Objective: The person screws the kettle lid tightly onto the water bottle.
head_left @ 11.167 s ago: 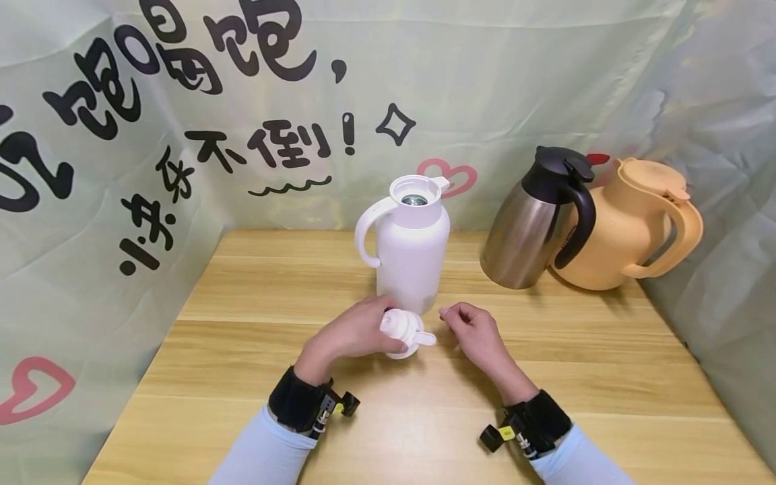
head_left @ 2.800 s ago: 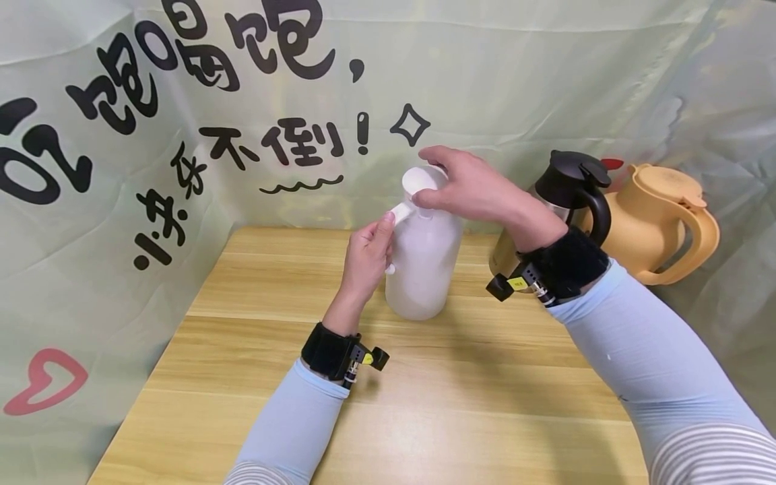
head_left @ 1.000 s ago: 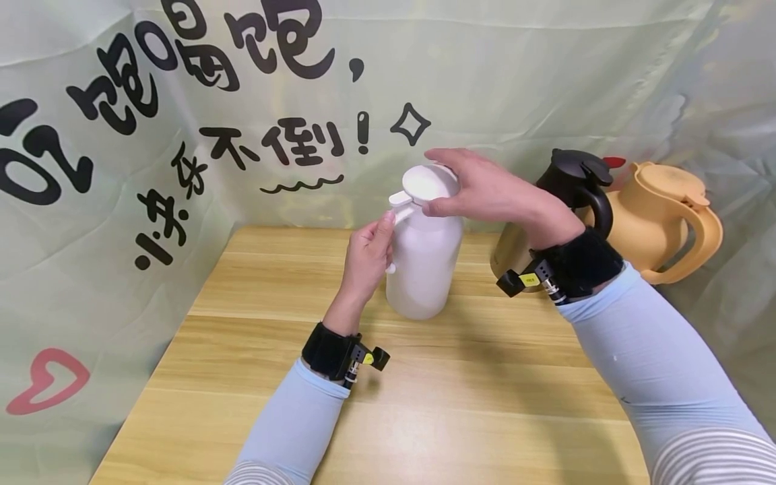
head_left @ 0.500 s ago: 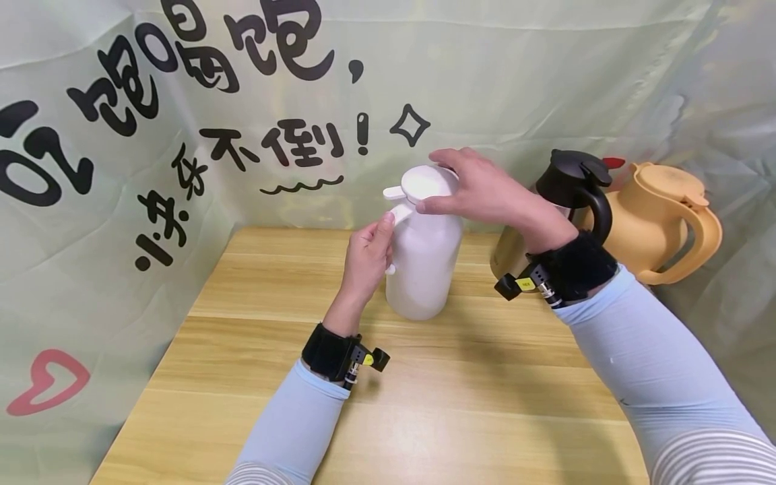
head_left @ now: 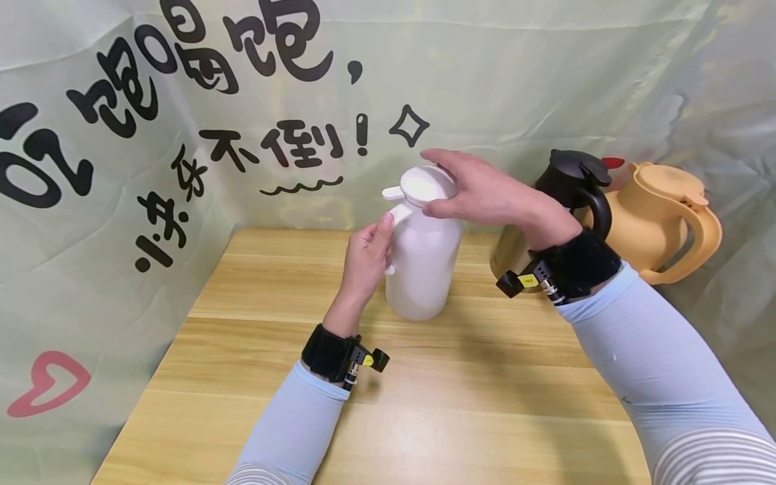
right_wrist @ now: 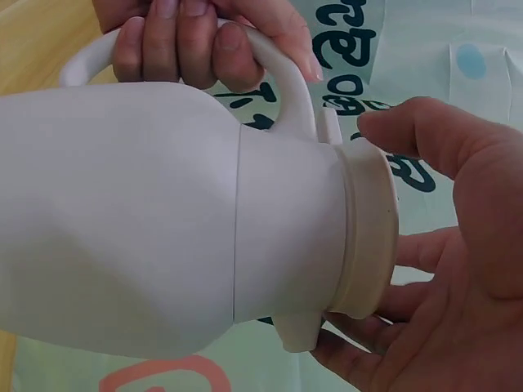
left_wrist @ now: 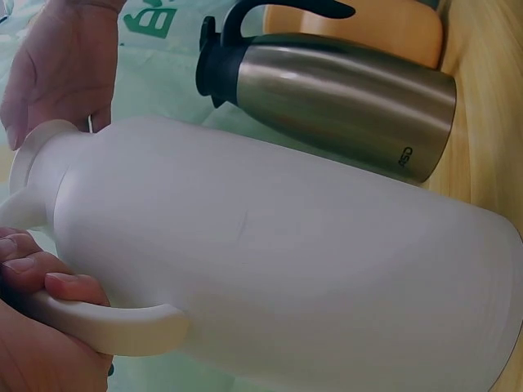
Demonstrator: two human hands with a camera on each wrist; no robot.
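Note:
A white thermos jug [head_left: 424, 269] stands upright on the wooden table. My left hand [head_left: 366, 259] grips its handle [left_wrist: 131, 327], fingers wrapped round it and thumb near the top. On the jug's mouth sits a white lid [head_left: 426, 185], its small tab [head_left: 393, 193] pointing left above the handle. My right hand [head_left: 485, 188] curves round the lid from the right. In the right wrist view its fingers [right_wrist: 359, 359] reach behind and below the lid's rim, near the spout [right_wrist: 296, 331], while the thumb lies close to the rim, seemingly just off it.
A steel jug with a black top [head_left: 572, 178] stands at the back right, partly behind my right forearm. Beside it is an orange jug [head_left: 657, 215]. Behind the table [head_left: 254, 296] hangs a pale cloth [head_left: 545, 81] with dark writing.
Eleven seconds ago the jug's mouth was uncovered and my left hand held a white stopper. Over the last second the lid's tab has turned slightly left; my right thumb has since shifted back right.

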